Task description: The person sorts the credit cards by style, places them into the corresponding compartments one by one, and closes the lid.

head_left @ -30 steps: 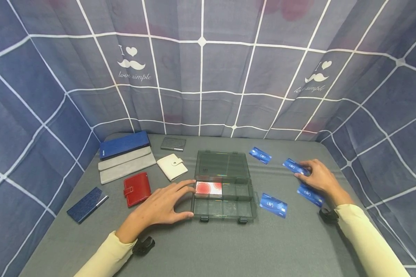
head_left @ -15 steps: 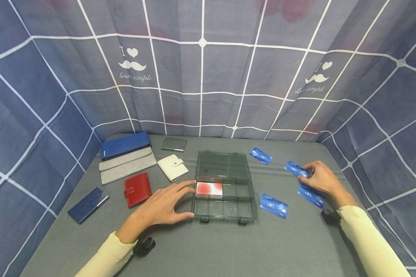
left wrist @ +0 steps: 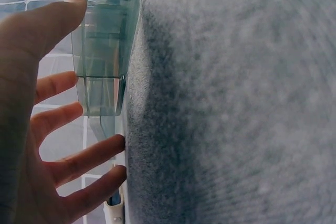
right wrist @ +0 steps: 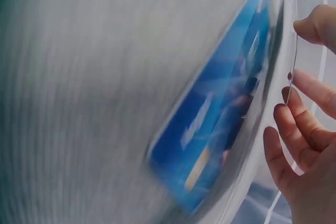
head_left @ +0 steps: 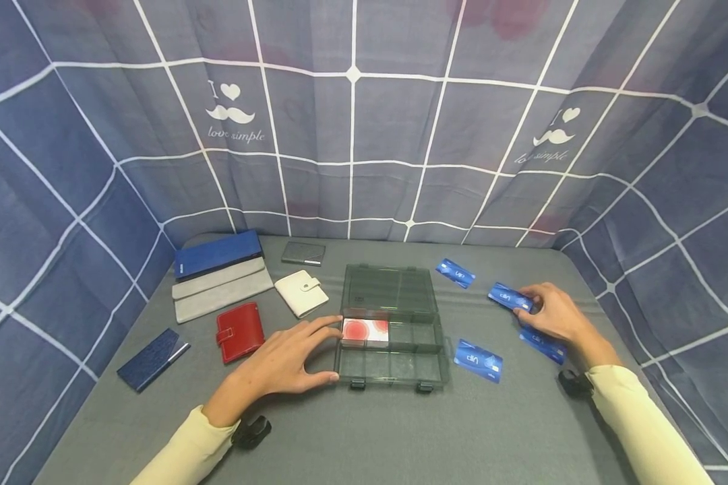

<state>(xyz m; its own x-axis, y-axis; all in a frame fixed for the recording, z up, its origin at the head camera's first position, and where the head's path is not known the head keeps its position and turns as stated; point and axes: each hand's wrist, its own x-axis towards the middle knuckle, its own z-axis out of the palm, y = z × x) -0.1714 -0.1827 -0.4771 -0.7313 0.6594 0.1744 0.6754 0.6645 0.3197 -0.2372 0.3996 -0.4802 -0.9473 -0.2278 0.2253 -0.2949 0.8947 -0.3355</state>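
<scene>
My right hand (head_left: pixel 555 313) pinches a blue VIP card (head_left: pixel 506 296) by its right end, between thumb and fingers. In the right wrist view this card (right wrist: pixel 295 51) appears edge-on as a thin line. Another blue VIP card (head_left: pixel 542 345) lies on the table just below that hand, partly covered by it. My left hand (head_left: pixel 282 357) has its fingers spread, with thumb and fingertips at the left side of a clear green compartment box (head_left: pixel 391 367). The box's lid is laid back. A red and white patterned card stack (head_left: pixel 365 330) fills its left middle compartment.
Two more blue VIP cards (head_left: pixel 478 360) lie right of the box, one farther back. On the left are a red wallet (head_left: pixel 240 331), a cream wallet (head_left: pixel 301 293), a grey pouch (head_left: pixel 221 289), a blue pouch (head_left: pixel 218 254), a dark blue case (head_left: pixel 152 359) and a grey card case (head_left: pixel 303 252).
My right hand has shifted slightly, and the VIP card in it has moved a little to the left over the last half second. My left hand has stayed at the box.
</scene>
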